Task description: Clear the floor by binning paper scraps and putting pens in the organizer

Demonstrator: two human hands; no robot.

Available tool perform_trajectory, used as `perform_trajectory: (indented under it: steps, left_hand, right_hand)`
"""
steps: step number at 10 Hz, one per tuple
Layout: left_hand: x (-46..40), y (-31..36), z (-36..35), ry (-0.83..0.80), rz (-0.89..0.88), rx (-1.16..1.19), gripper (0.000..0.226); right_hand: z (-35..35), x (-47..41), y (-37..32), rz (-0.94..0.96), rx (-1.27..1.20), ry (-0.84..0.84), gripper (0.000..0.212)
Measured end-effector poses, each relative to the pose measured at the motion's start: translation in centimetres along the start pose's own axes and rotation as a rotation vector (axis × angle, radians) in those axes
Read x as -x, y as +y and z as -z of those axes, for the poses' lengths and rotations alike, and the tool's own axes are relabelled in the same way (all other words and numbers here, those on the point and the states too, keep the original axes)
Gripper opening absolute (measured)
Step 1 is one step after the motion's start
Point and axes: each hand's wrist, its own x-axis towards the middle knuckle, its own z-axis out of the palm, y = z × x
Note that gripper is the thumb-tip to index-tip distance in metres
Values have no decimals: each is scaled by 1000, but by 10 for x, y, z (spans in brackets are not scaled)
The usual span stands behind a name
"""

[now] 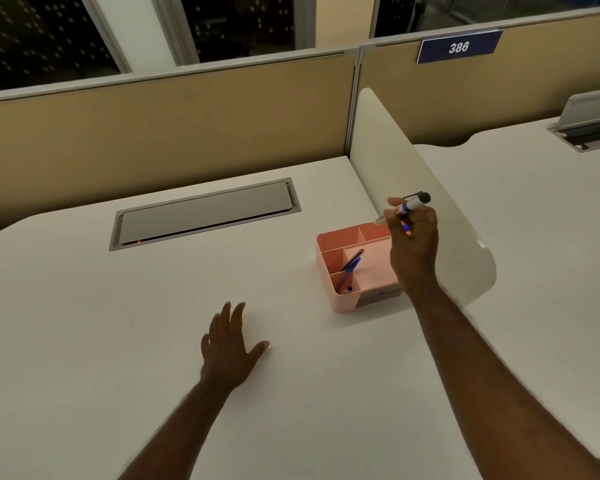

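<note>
A pink organizer with several compartments stands on the white desk, near the curved side divider. Two pens, one dark and one blue, lean in its front left compartments. My right hand hovers over the organizer's right side and grips a white and blue marker with a black cap, held nearly level above the back compartments. My left hand rests flat on the desk to the left of the organizer, fingers spread, holding nothing. No floor, bin or paper scraps are in view.
A grey cable hatch is set into the desk behind my left hand. A white curved divider separates this desk from the neighbouring desk. Tan partition panels with a blue "386" sign run along the back.
</note>
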Motion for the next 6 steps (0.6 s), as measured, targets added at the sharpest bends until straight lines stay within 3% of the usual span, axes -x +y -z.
perform_trajectory:
  steps: [1, 3, 5, 6]
  left_hand:
    - [5, -14, -14, -123, 64, 9, 95]
    - [0, -16, -13, -150, 59, 15, 99]
    - [0, -22, -8, -139, 54, 54, 101]
    - [-2, -23, -3, -156, 55, 59, 99]
  right_hand:
    - [-6, -26, 28, -125, 127, 21, 29]
    - [-22, -37, 46, -253, 372, -53, 27]
    - [-17, -35, 29, -313, 369, 29, 17]
    - [-7, -30, 24, -301, 354, 112, 23]
